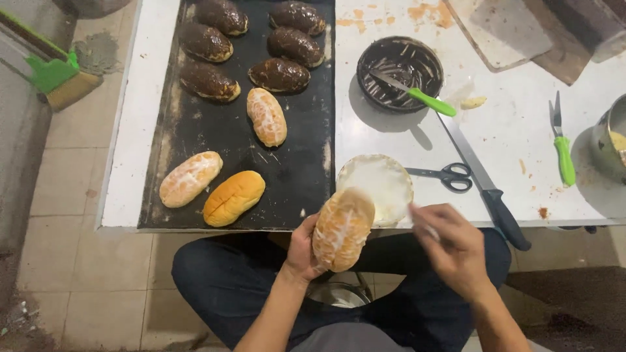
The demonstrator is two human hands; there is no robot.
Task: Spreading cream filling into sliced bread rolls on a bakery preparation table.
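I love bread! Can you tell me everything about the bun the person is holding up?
The bun is a long oval loaf, golden-orange, with white cream spread over its top in streaks that leave the crust showing through. It looks soft and baked. The left hand grips it from below and behind, holding it tilted up in front of the table edge, over the person's lap. The right hand is beside it, not touching, blurred. A round bowl of white cream sits just behind it.
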